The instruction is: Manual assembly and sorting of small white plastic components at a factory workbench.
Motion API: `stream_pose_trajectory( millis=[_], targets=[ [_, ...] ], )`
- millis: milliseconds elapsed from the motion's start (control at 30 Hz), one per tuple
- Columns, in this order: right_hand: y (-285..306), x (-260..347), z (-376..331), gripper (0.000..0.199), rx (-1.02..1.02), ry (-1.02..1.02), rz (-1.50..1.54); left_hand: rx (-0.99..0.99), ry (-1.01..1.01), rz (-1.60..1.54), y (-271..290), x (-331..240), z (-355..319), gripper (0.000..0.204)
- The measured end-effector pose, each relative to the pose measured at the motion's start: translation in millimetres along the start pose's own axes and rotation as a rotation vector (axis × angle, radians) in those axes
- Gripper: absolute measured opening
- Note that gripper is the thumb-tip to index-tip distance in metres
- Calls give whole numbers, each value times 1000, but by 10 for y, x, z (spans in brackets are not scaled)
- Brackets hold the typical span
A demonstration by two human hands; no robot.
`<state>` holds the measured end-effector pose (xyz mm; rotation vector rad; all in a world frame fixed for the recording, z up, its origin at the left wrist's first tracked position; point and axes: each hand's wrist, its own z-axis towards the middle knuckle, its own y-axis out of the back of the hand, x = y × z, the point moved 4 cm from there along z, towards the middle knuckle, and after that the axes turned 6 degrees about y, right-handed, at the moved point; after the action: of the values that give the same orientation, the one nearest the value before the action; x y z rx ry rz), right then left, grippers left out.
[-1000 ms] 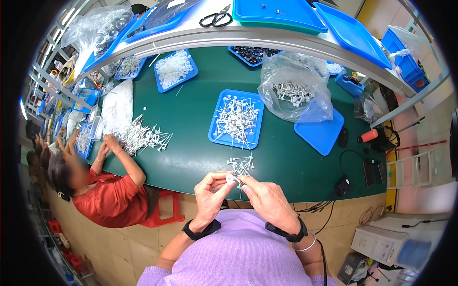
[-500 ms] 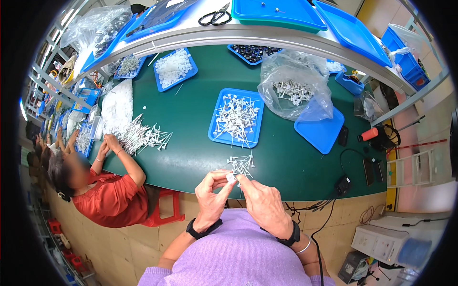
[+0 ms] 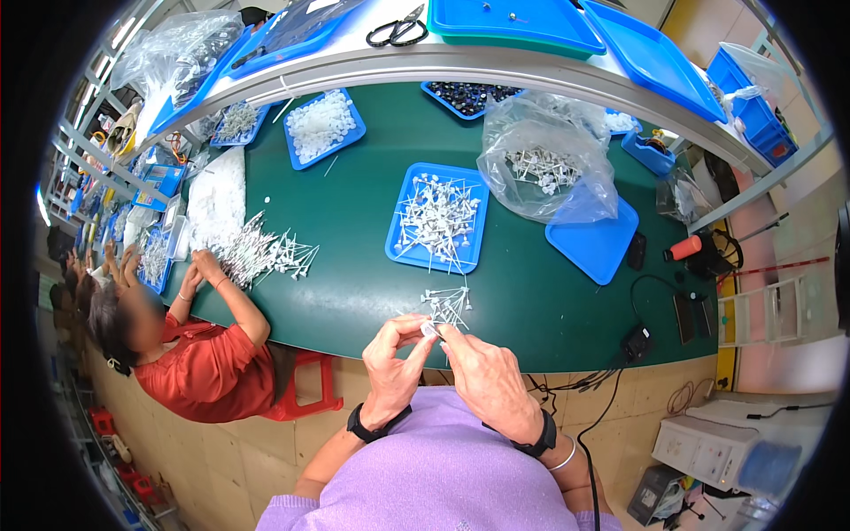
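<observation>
The left hand (image 3: 395, 361) pinches a small white piece (image 3: 428, 329) between thumb and fingers. The right hand (image 3: 490, 376) sits just beside the piece at 4 o'clock; its grip cannot be told. At 12 o'clock, white-headed stems (image 3: 452, 304) lie on the green table (image 3: 345, 239), before a blue tray (image 3: 409, 180) of similar stems (image 3: 438, 217).

A lilac knit top (image 3: 412, 460) is being worn at the lower centre of the frame, its matching left sleeve (image 3: 288, 511) and right sleeve (image 3: 599, 520) being glimpsed along the bottom edge. The left hand (image 3: 394, 363) and right hand (image 3: 487, 376) are being shown bare. Wide black bands are being worn at both wrists, the left wristband (image 3: 361, 427) and right wristband (image 3: 547, 434), with a slim, pale bangle (image 3: 567, 457) being displayed below the latter. Forearms are being left uncovered.
</observation>
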<state>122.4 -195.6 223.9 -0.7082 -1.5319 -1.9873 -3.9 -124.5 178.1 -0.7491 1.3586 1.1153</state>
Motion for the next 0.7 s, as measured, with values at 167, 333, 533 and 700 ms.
stream_pose_trajectory(
  millis=[167,333,533,700],
  targets=[
    [-12,-2,-6,30,20,-17,-30,-24,-63,100,-7,-66,4,24],
    [-23,-23,-16,36,39,-24,-33,-16,-30,55,-13,-47,11,23],
    [-9,-50,11,32,16,-4,16,45,107,-109,-4,40,22,21],
    [32,-87,49,18,1,-14,134,30,41,10,43,14,79,22]
  ],
)
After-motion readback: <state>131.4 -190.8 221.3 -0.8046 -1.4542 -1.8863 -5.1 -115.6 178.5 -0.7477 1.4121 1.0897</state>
